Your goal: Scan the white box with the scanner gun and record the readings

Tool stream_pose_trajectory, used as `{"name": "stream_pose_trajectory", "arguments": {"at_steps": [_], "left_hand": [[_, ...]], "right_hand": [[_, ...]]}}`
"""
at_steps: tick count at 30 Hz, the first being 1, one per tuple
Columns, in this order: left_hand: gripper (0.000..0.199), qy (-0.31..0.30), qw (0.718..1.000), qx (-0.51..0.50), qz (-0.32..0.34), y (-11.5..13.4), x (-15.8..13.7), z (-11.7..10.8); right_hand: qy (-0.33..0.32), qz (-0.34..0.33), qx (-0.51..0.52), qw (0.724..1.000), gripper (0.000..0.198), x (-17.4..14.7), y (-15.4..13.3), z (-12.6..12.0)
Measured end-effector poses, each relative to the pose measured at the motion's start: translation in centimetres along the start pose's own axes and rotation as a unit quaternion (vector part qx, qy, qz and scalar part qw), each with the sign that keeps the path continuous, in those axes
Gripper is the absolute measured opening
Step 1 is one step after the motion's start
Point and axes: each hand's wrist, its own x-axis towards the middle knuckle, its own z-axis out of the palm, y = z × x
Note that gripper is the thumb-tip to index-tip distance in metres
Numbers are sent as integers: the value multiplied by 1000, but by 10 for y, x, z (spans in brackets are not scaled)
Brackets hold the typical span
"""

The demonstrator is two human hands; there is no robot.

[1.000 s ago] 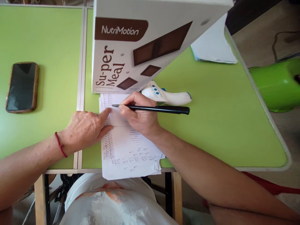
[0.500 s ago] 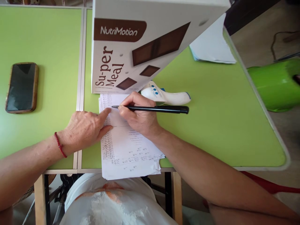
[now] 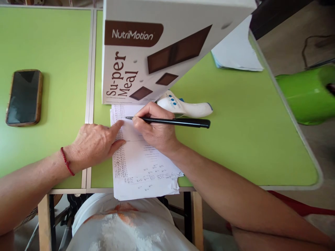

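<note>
Between the fingers of my right hand (image 3: 157, 129) is a black pen (image 3: 180, 121), its tip at the upper left of the written sheets. The stacked paper sheets (image 3: 146, 164) carry rows of small handwriting along the left side and lower part; the top end runs up to the box. My left hand (image 3: 96, 143), with a red cord bracelet (image 3: 67, 161) at the wrist, rests on the paper's left edge, thumb and index finger stretched out and apart. The index fingertip lies just left of the pen tip.
A large white NutriMotion box (image 3: 136, 62) stands behind the paper. Beside it lies a white handheld device with blue buttons (image 3: 191, 107). A phone (image 3: 24, 97) lies on the left of the green table (image 3: 248, 139). White sheets (image 3: 235, 52) lie at the back right.
The pen tip has shifted very slightly on the paper, and the pen tilts a little more. My left hand stays in place.
</note>
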Motion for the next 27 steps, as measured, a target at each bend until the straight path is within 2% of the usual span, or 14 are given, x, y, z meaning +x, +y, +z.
{"name": "stream_pose_trajectory", "arguments": {"at_steps": [6,17,19,24,27], "left_hand": [[50,4,1000,2,-2,-1,1,0],[50,14,1000,3,4,0,0,1],[50,20,1000,2,5,-1,-1,2],[48,35,999,-11,6,-1,-1,3],[50,32,999,-13,2,-1,-1,2]], "right_hand": [[35,-14,12,999,17,1,0,1],[14,-23,-3,1000,18,1,0,1],[19,-42,-22,999,19,-1,-2,-1],[84,-127,-84,985,11,-4,-21,-18],[50,-184,-148,970,13,-3,-33,-37]]}}
